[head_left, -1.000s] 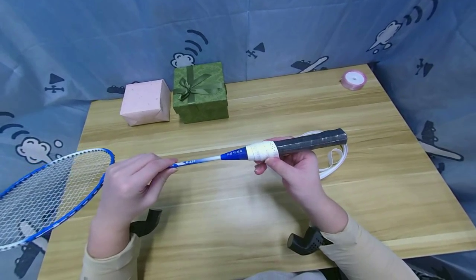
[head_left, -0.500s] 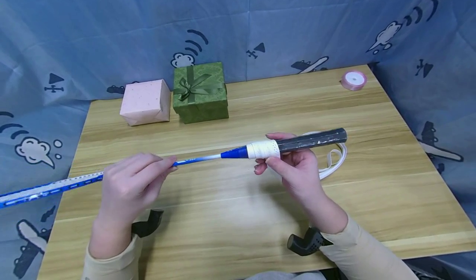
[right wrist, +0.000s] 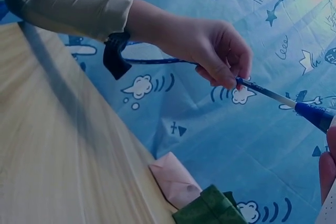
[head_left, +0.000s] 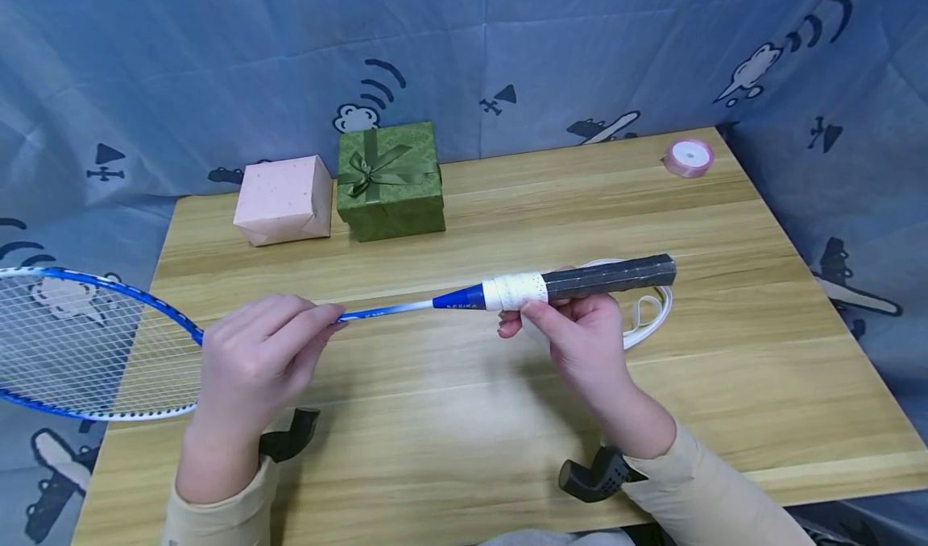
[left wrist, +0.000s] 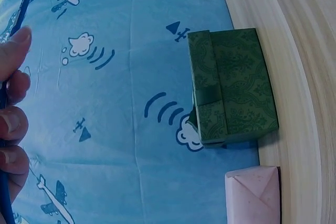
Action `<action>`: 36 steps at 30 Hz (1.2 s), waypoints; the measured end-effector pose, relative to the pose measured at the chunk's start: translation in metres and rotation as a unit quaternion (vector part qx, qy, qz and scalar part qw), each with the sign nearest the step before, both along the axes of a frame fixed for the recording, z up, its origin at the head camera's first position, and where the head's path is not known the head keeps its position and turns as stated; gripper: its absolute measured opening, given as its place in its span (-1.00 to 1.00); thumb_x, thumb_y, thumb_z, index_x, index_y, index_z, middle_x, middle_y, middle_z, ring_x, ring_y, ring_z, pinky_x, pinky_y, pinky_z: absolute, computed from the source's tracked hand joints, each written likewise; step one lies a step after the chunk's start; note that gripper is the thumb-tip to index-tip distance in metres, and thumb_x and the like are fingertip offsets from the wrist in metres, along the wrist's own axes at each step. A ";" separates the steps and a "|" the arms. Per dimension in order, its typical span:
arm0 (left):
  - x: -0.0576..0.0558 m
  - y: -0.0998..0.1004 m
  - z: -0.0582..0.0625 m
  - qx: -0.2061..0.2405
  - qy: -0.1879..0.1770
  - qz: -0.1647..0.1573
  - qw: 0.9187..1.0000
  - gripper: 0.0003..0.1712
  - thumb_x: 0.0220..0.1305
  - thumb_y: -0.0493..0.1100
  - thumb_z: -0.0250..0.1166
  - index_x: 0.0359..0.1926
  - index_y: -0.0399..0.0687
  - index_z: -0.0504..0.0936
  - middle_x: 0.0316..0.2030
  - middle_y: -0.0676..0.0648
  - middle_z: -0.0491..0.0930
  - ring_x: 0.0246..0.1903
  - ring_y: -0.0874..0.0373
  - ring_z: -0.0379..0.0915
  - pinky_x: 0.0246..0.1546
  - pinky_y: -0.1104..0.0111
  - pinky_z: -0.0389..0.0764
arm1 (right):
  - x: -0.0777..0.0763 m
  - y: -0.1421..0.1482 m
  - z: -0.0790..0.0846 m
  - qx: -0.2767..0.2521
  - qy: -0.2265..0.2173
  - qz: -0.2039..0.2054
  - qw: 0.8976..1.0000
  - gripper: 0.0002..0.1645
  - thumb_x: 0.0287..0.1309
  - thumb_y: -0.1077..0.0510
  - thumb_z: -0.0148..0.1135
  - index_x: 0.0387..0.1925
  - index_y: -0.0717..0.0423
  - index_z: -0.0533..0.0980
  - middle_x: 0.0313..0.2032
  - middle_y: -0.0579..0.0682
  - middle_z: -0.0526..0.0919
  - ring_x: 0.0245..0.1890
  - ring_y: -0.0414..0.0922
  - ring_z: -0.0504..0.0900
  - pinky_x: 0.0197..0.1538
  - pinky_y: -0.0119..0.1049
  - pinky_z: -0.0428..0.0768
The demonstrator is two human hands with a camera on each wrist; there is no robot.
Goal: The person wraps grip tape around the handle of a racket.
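A blue and white badminton racket (head_left: 395, 310) is held roughly level above the table, its strung head (head_left: 80, 345) at the left. My left hand (head_left: 250, 361) pinches the thin shaft between thumb and fingers; its fingertips also show on the shaft in the left wrist view. White perforated grip tape (head_left: 513, 291) is wrapped round the handle just beyond the blue cone. At that wrap my right hand (head_left: 590, 345) grips with its thumb in front and fingers partly hidden behind. The black handle end (head_left: 616, 275) is bare of white tape, and a loose white tape tail (head_left: 656, 320) loops behind it.
A pink wrapped box (head_left: 283, 200) and a green gift box (head_left: 391, 184) with a bow stand at the back left of the wooden table (head_left: 449, 457). A pink ribbon roll (head_left: 689, 157) lies at the back right. Blue patterned cloth (head_left: 435, 55) hangs behind.
The racket has turned about its shaft: its head went from slanted, through edge-on, to showing its strings broadly. Both hands stay in nearly the same places.
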State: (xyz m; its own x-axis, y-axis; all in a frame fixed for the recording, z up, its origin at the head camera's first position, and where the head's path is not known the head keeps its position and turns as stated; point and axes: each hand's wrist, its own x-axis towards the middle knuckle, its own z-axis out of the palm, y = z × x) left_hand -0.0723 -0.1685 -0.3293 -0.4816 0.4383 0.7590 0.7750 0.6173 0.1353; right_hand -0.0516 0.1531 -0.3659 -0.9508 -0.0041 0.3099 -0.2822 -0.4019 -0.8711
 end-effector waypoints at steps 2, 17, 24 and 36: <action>0.000 -0.001 0.000 0.001 0.001 -0.001 1.000 -0.67 0.52 -0.07 0.26 -0.30 -0.17 0.82 -0.53 -0.07 0.69 -0.61 0.05 0.52 -0.61 0.20 0.57 | -0.001 0.000 0.000 -0.003 0.006 0.009 1.000 -0.71 0.29 0.60 0.09 -0.12 0.29 0.59 -0.36 0.12 0.80 -0.49 -0.07 0.79 -0.21 -0.20 0.78; 0.000 0.002 0.001 0.018 0.019 0.011 1.000 -0.65 0.50 -0.06 0.28 -0.32 -0.21 0.79 -0.51 -0.09 0.67 -0.59 -0.02 0.55 -0.57 0.11 0.57 | -0.001 0.001 -0.002 -0.023 0.006 0.028 0.999 -0.63 0.26 0.60 0.14 0.01 0.28 0.58 -0.31 0.10 0.79 -0.45 -0.08 0.78 -0.27 -0.22 0.77; 0.000 0.005 0.001 0.031 0.032 0.013 0.999 -0.65 0.49 -0.07 0.29 -0.35 -0.24 0.79 -0.53 -0.09 0.67 -0.60 -0.04 0.51 -0.58 0.11 0.51 | -0.002 -0.001 0.000 -0.009 -0.005 0.019 1.000 -0.73 0.32 0.57 0.10 -0.10 0.24 0.56 -0.37 0.09 0.78 -0.49 -0.08 0.77 -0.21 -0.21 0.77; -0.003 0.004 0.001 0.021 0.024 -0.001 0.999 -0.64 0.50 -0.07 0.27 -0.33 -0.25 0.79 -0.53 -0.10 0.68 -0.60 -0.01 0.52 -0.60 0.14 0.53 | 0.000 0.001 -0.001 -0.010 0.008 0.019 1.000 -0.60 0.29 0.59 0.07 0.06 0.28 0.57 -0.29 0.08 0.79 -0.45 -0.09 0.78 -0.23 -0.22 0.77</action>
State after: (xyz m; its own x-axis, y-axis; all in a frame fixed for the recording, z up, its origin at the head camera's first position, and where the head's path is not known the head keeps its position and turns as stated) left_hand -0.0748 -0.1646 -0.3284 -0.4425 0.4058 0.7997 0.7826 0.6101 0.1235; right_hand -0.0512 0.1542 -0.3667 -0.9447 -0.0339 0.3262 -0.2808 -0.4301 -0.8580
